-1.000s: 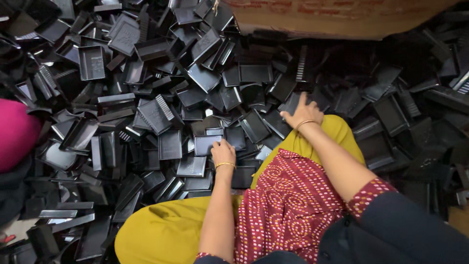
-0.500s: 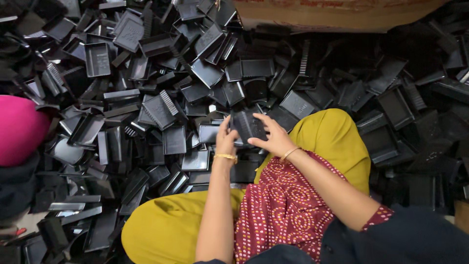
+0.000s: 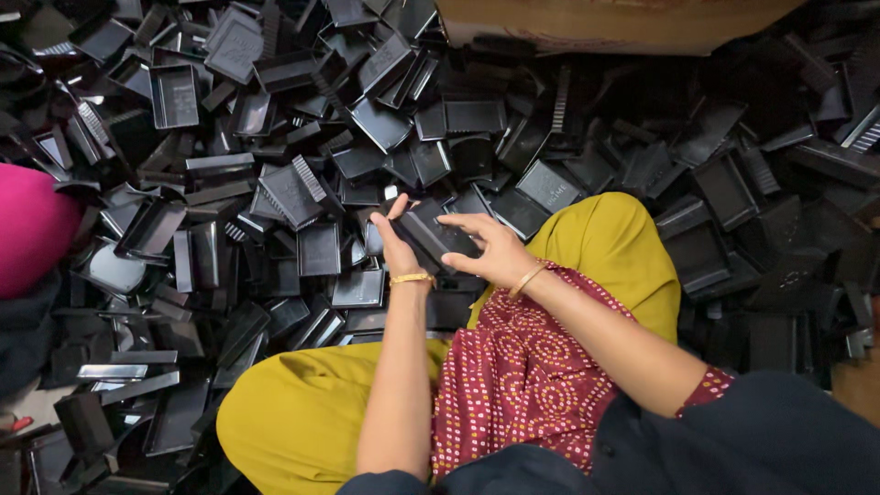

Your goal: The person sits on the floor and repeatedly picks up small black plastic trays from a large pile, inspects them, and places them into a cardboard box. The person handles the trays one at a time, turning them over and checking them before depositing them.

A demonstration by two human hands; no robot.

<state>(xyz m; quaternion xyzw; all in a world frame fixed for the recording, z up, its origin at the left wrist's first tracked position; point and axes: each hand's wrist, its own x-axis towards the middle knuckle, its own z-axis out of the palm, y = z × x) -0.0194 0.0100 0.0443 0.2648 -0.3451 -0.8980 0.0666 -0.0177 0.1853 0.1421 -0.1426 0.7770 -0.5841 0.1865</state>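
Note:
I sit cross-legged in yellow trousers [image 3: 302, 412] amid a heap of black plastic parts. Both hands are raised in front of my knees, gripping the same black plastic part [image 3: 431, 236], a flat rectangular tray-like piece. My left hand [image 3: 394, 243] clasps its left end, thumb up, a gold bangle on the wrist. My right hand [image 3: 490, 252] wraps the right side, fingers spread over the top, also with a bangle. A red dotted tunic [image 3: 522, 376] covers my lap.
Black plastic trays and lids [image 3: 293, 192] lie piled all over the floor around me. A brown cardboard box [image 3: 605, 23] stands at the top edge. A pink-clad part of another person [image 3: 32, 229] shows at the left edge.
A second ago my hands were apart, reaching into the pile. They have come together and lifted one black part, now held between both hands.

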